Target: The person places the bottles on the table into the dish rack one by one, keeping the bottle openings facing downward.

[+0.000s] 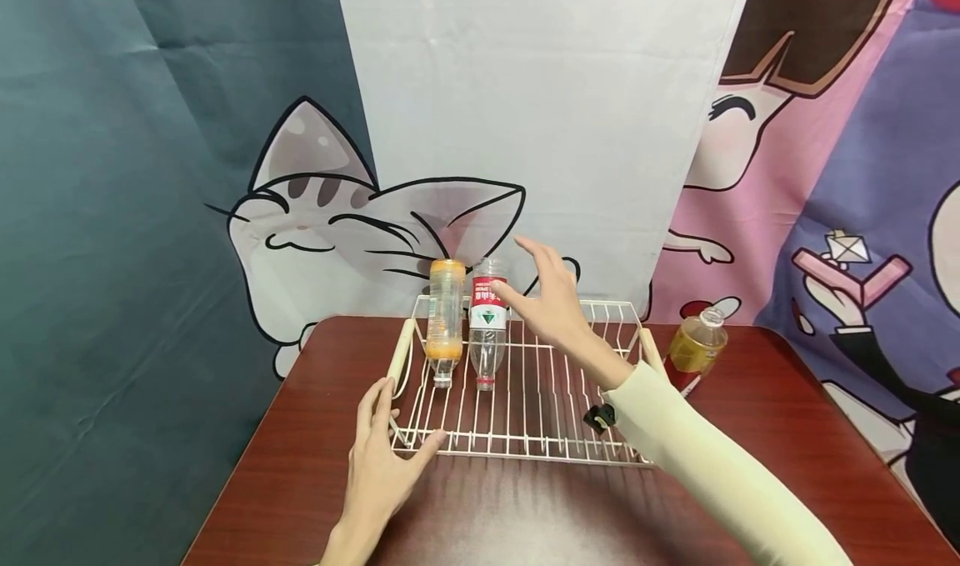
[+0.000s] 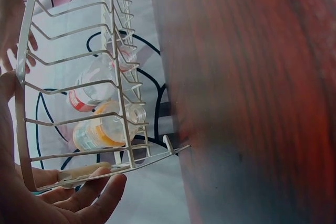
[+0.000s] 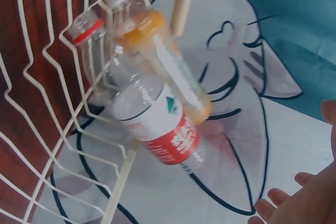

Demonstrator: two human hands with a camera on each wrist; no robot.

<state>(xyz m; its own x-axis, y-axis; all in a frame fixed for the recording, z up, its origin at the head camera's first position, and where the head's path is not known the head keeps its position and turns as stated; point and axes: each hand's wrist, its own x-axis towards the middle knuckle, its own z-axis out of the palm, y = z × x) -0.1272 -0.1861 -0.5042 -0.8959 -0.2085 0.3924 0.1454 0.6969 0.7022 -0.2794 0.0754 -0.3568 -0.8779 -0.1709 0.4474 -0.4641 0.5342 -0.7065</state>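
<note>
Our left hand (image 1: 382, 466) spreads its fingers against the rack (image 1: 525, 458) at near left; our right hand (image 1: 552, 303), wide and empty, hangs by two upturned bottles (image 1: 487, 323) there. We seem mid-loading: next probably calls for reaching right to the yellow bottle (image 1: 696, 348).

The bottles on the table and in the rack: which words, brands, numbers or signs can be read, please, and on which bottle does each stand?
"山", seemingly, upside down among white characters on the red-and-white-labelled bottle; its smaller print is unreadable.
No words readable in the green triangular mark on the same label.
Orange-banded bottle: print too small and faint.
Yellow-labelled bottle: nothing legible.
</note>
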